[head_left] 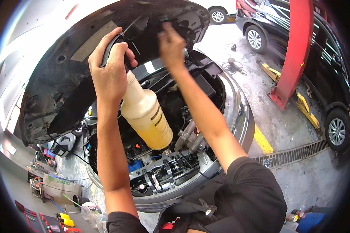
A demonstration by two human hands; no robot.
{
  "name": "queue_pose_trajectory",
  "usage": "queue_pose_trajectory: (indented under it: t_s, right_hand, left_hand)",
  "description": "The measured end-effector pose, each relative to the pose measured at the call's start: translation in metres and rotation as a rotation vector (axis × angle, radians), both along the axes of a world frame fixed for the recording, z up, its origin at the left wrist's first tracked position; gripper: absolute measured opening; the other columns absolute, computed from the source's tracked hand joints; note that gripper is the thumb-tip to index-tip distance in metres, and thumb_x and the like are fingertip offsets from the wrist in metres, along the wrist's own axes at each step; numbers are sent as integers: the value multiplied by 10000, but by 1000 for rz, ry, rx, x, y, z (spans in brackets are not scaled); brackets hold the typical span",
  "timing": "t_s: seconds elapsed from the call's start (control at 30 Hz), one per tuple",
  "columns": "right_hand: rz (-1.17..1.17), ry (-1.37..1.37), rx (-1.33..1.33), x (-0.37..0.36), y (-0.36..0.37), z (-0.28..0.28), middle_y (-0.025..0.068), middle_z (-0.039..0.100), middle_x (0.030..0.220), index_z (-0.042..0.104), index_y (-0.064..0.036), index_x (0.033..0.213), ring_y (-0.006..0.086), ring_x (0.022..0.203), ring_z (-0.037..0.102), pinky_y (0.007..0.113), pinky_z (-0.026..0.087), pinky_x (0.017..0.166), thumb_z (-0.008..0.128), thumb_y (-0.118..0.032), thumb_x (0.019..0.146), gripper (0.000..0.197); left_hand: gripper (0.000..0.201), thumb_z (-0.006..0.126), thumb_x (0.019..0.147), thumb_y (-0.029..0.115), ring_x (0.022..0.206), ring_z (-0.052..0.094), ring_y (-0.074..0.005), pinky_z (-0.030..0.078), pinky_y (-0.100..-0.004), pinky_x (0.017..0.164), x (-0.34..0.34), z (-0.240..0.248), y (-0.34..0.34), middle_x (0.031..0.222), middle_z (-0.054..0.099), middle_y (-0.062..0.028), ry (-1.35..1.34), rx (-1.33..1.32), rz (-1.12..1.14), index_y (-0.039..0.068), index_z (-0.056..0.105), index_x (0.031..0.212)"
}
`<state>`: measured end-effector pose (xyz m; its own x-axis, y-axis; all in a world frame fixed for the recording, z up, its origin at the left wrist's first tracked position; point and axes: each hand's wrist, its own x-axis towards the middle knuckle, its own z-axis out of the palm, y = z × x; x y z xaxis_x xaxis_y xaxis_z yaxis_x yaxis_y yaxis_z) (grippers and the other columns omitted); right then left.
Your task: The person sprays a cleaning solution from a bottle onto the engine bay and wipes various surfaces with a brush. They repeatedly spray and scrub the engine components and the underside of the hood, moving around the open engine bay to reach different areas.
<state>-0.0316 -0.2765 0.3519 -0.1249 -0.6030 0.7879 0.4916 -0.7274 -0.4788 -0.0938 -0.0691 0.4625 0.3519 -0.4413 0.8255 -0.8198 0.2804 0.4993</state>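
Observation:
My left hand is wrapped round the black trigger head of a spray bottle. The bottle is whitish and translucent, with yellow liquid low inside; it hangs tilted over the open engine bay. Higher up and to the right, my right hand is raised close to the dark underside of the raised car hood. Motion smears it, but its fingers look curled. A small dark piece with pale streaks shows just above the fingertips; I cannot make out what it is.
To the right stand a red lift post with yellow lift arms and a black car. A corded tool lies on the floor near a drain grate. Plastic containers and yellow bottles are at lower left.

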Motion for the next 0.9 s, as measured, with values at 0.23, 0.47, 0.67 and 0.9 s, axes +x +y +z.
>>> queue_pose_trajectory:
  t_s: [0.23, 0.47, 0.67, 0.9]
  right_hand:
    - [266, 128, 112, -21, 12, 4, 197, 763, 1223, 609, 55, 1440, 132, 941, 680, 310, 548, 903, 650, -122, 1041, 438]
    - [307, 102, 245, 3, -13, -5, 61, 727, 868, 611, 64, 1430, 72, 682, 573, 277, 502, 628, 676, -127, 1021, 456]
    - [446, 105, 246, 1, -5, -9, 13, 669, 785, 622, 70, 1416, 61, 642, 546, 282, 481, 585, 667, -133, 1024, 444]
    - [-3, 126, 202, 11, -84, -38, 193, 772, 1003, 626, 71, 1407, 155, 763, 687, 339, 564, 736, 645, -119, 1027, 425]
  left_hand:
    - [449, 543, 943, 24, 691, 615, -106, 488, -247, 680, 2, -16, 35, 788, 672, -67, -28, 18, 64, -72, 647, 1370]
    - [493, 505, 968, 39, 789, 674, -182, 543, -305, 824, 17, -38, 51, 866, 700, -120, 81, 10, 52, -94, 596, 1435]
    - [489, 509, 943, -41, 787, 670, -148, 538, -289, 831, 22, -46, 31, 850, 715, -101, 64, -27, -10, -81, 609, 1420]
    - [534, 503, 928, -13, 910, 690, -184, 518, -336, 968, 23, -57, -11, 930, 738, -133, -13, 73, 45, -74, 585, 1453]
